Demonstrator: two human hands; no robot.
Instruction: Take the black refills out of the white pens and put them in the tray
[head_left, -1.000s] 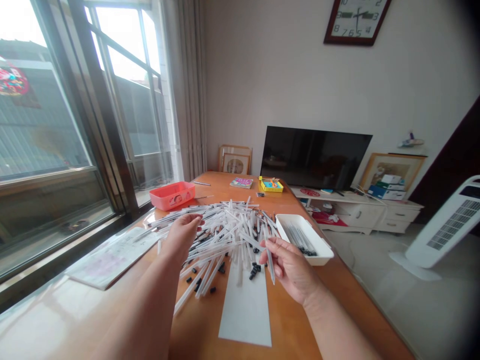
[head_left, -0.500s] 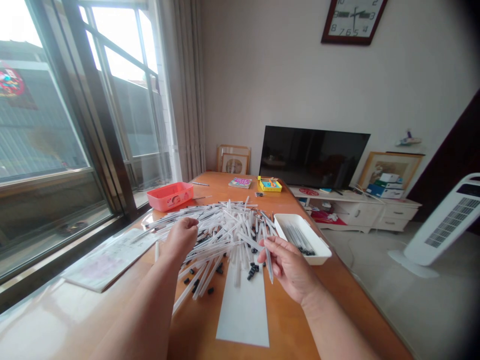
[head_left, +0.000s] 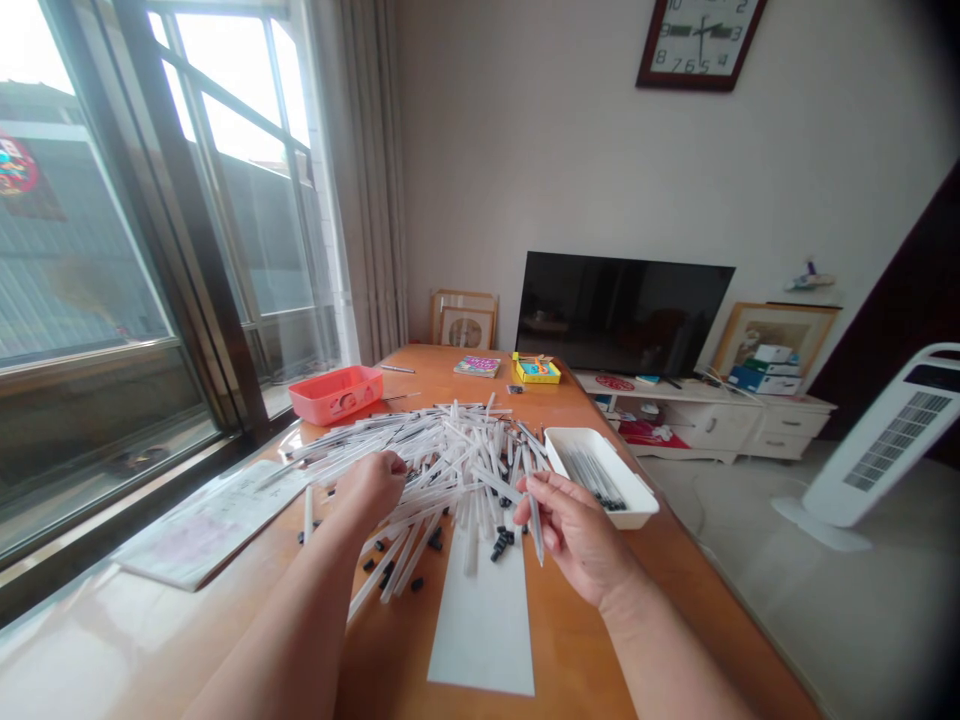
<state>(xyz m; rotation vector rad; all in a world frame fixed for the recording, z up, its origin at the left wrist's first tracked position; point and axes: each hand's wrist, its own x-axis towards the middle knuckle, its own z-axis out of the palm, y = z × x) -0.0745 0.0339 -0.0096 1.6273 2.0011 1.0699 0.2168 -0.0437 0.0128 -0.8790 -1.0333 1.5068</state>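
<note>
My right hand (head_left: 574, 535) pinches a translucent pen (head_left: 536, 525) between thumb and fingers, its pointed tip slanting down toward me. At the left side of a heap of clear pen tubes (head_left: 469, 440), my left hand (head_left: 373, 487) is closed. Its fingertips face away, and whatever they may grip is hidden. Small black pen caps (head_left: 501, 545) lie scattered at the heap's near edge, some on a white paper strip (head_left: 481, 640). Just beyond my right hand, a white tray (head_left: 637, 497) holds several slim, dark-ended refills (head_left: 592, 475).
A red plastic box (head_left: 335, 398) stands at the table's left edge. Closer to me lies a booklet (head_left: 202, 530). Toward the far end are a small colourful book (head_left: 477, 366) and a yellow box (head_left: 537, 371). The wooden table's (head_left: 720, 600) right edge runs past the tray.
My left hand has moved slightly right and down over the tubes, still closed. My right hand keeps the pen in nearly the same place. The whole view has shifted a little.
</note>
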